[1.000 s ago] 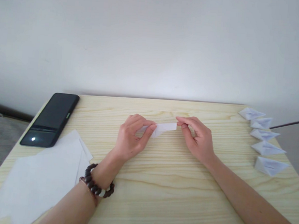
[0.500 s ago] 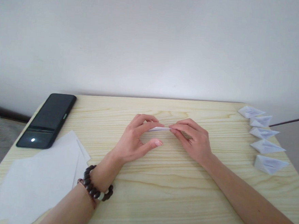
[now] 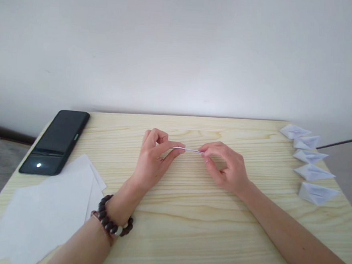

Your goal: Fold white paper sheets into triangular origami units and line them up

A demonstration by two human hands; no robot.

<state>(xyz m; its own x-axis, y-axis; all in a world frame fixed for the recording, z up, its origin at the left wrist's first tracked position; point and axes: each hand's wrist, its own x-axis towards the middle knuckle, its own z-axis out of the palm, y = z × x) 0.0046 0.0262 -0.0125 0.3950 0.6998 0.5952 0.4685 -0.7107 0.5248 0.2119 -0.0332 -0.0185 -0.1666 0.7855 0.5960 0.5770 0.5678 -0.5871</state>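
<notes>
A thin folded piece of white paper [image 3: 192, 150] stretches between my two hands, seen nearly edge-on over the middle of the table. My left hand [image 3: 153, 156] pinches its left end between thumb and index finger, with the other fingers curled back. At the other end, my right hand [image 3: 227, 165] grips the paper between thumb and fingertips. The ends of the paper are hidden by my fingers. A dark beaded bracelet [image 3: 109, 222] circles my left wrist.
Several small folded white paper boats [image 3: 313, 172] stand in a row along the table's right edge. Loose white paper sheets [image 3: 50, 207] lie at the left, partly touching a black phone [image 3: 59, 140]. The wooden table [image 3: 187, 229] meets a pale wall [image 3: 181, 52] behind.
My left thumb has come up and closed against the index finger on the paper's left end. The paper now shows thinner, more edge-on. My right hand has barely shifted.
</notes>
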